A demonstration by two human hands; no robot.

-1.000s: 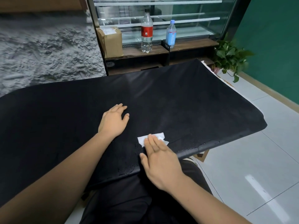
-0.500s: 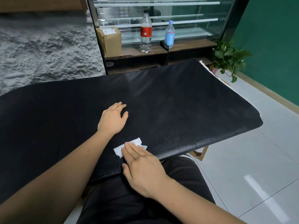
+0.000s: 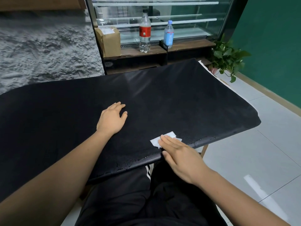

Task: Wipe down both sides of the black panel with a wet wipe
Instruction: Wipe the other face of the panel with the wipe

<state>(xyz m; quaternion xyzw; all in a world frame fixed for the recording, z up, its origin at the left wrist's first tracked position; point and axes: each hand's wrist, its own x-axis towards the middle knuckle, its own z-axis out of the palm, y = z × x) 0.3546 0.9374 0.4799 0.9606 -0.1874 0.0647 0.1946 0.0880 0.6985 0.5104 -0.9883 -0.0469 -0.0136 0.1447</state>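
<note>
1. Labels: a clear plastic bottle with a red label and a smaller bottle with a blue label and blue cap stand on the wooden shelf of a glass display case. The print on both is too small to read.
2. A brown cardboard box at the shelf's left end carries a white sticker, its text illegible.
3. The large matte black panel with rounded corners lies flat before the seated person, its near edge over black trousers with white stripes. The surface is finely textured, with a faint sheen toward the far edge and small glints along the near edge lip.
4. The small white folded wet wipe lies on the panel's top face, just inside the near edge and right of its middle.
5. The right hand has its fingers straight and together, pressing flat on the wipe – no curl, no pinch.
6. The left hand rests palm down on the panel, farther from the near edge, with fingers relaxed and slightly spread – gripping nothing.
7. A green leafy potted plant stands beyond the panel's far right corner.
</note>
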